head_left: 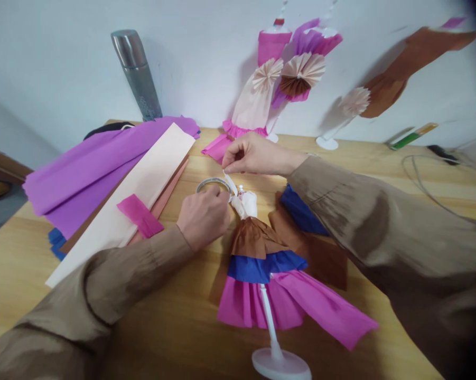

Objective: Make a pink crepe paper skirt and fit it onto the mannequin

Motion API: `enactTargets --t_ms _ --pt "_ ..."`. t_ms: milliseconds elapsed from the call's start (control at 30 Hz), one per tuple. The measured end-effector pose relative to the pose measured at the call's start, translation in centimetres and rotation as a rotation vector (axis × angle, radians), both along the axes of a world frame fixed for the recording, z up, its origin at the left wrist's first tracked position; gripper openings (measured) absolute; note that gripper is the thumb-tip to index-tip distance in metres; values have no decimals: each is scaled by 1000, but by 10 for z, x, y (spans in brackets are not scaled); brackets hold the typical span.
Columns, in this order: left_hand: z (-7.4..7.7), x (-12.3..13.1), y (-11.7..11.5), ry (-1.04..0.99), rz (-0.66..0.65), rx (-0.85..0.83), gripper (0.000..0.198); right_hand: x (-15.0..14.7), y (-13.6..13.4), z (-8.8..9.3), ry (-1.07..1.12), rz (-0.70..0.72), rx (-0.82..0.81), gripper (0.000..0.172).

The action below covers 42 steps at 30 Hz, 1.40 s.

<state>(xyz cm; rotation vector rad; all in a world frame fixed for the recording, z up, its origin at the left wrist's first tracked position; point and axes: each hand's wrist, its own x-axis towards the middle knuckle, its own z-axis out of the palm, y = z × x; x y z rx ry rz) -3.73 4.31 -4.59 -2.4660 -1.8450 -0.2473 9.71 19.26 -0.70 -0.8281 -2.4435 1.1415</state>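
Observation:
A small dress form [249, 203] lies on the wooden table with its white stand [277, 353] toward me. Its layered paper skirt is brown [253, 240], blue [261, 265] and pink [261, 306]. My left hand [206, 214] is closed just left of the form's top, beside a round ring, seemingly a tape roll [213, 182]; what its fingers grip is hidden. Above the form, my right hand [257, 154] pinches the upper end of a narrow whitish strip [230, 182], which runs down to the form's top near my left fingers.
Purple paper [103, 158], a long cream sheet [130, 195] and a pink scrap [140, 215] lie left. A grey bottle [138, 79] and dressed forms [271, 47] stand at the wall. Brown paper [328, 258] and a cable [423, 184] are right.

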Motion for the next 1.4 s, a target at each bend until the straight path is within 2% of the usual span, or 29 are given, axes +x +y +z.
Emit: enactTargets --t_ms 100,200,300,433,567,800,933,1100,1167,1300,1400 --pt "-4 -4 12 -29 70 -124 23 -4 -2 -3 -10 8 -21 15" --pt "-9 -5 18 -47 82 -117 29 -10 -3 -10 -46 -82 -117 22" --pt "-10 -3 18 -38 81 -111 28 -14 -2 -21 -74 -154 -198 24" --pt "-9 -1 18 -27 74 -134 25 -12 4 -34 -84 -162 -256 25" --pt "-9 -4 21 -41 78 -160 23 -10 6 -37 -79 -134 -273 24" --pt "-8 -16 26 33 121 -126 24 -5 13 -22 0 -86 -255 21" --pt "-2 -23 28 82 162 -131 27 11 25 -8 96 -129 -399 20" --pt "11 -22 27 126 187 -115 34 35 31 6 13 15 -563 28" --pt "16 -23 26 145 182 -75 33 44 31 11 2 24 -588 28" --pt "24 -32 24 141 156 -23 27 66 38 21 70 -26 -603 34" --pt "29 -43 24 52 101 -39 18 85 44 28 252 -176 -526 25"
